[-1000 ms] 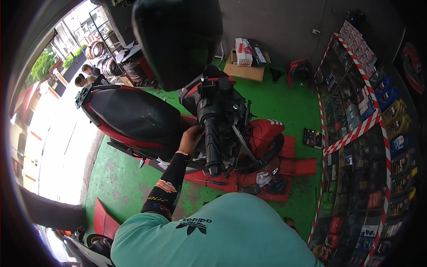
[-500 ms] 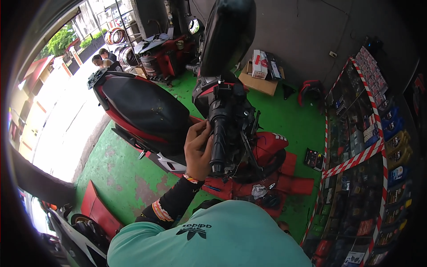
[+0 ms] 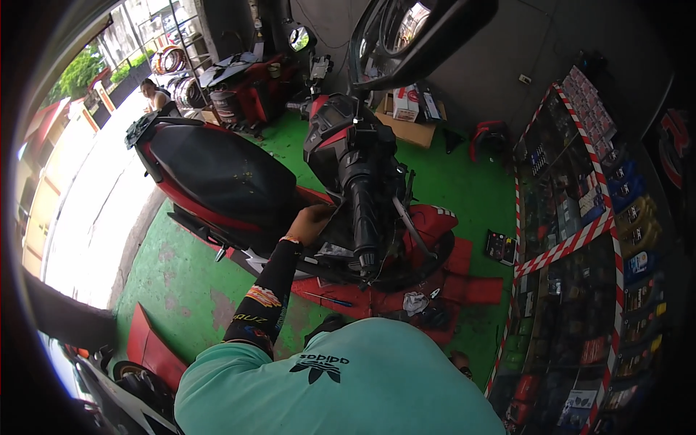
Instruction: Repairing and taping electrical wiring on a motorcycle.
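Note:
My left hand (image 3: 312, 223) reaches in beside the scooter's handlebar grip (image 3: 362, 221), on the seat side. Its fingers are drawn together against the dark body part below the bar, and their tips are partly hidden; what they hold I cannot make out. A black patterned sleeve (image 3: 265, 301) covers that forearm. The red and black scooter (image 3: 217, 163) stands with its long black seat to my left. A brake lever (image 3: 415, 225) juts out past the grip. Above the bar a large mirror (image 3: 428, 43) rises close to me. My right hand is not in view.
Red panels (image 3: 475, 290) lie on the green floor beyond the grip, with a crumpled white cloth (image 3: 415, 302). A glass display case (image 3: 558, 254) edged in striped tape stands at the right. Open cardboard boxes (image 3: 409, 130) sit by the wall. A person (image 3: 151, 94) is outside.
My left hand has left the side of the handlebar grip and moved down and left, lower beside the scooter's body. The bar and mirror have turned, and my view has shifted slightly.

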Demonstrator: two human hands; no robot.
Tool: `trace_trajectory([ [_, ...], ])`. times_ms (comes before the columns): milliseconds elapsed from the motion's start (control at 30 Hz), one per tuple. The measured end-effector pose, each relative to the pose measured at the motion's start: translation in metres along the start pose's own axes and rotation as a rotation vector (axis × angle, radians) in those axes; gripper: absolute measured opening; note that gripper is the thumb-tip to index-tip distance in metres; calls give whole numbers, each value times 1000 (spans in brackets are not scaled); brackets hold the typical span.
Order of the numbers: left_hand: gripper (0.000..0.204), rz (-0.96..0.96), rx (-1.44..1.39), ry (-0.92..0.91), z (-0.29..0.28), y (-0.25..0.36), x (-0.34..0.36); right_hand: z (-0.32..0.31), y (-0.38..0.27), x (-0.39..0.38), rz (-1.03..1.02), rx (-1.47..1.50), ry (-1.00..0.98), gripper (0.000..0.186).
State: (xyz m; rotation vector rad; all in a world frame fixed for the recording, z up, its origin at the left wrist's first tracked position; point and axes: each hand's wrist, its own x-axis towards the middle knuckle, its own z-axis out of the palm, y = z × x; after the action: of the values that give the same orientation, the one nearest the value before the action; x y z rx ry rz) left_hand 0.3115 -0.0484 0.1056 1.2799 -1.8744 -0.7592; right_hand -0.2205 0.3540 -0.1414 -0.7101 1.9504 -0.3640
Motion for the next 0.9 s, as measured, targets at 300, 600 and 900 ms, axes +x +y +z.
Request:
trace_trajectory([
  [300, 23, 313, 202, 25, 1, -14, 13, 109, 171, 8, -581, -753, 157, 43],
  [600, 33, 780, 342, -7, -12, -19, 34, 156, 70, -71, 563, 704, 84, 42],
  [900, 17, 480, -45, -123, -71, 52, 26, 188, 1, -114, 118, -61, 16, 51],
])
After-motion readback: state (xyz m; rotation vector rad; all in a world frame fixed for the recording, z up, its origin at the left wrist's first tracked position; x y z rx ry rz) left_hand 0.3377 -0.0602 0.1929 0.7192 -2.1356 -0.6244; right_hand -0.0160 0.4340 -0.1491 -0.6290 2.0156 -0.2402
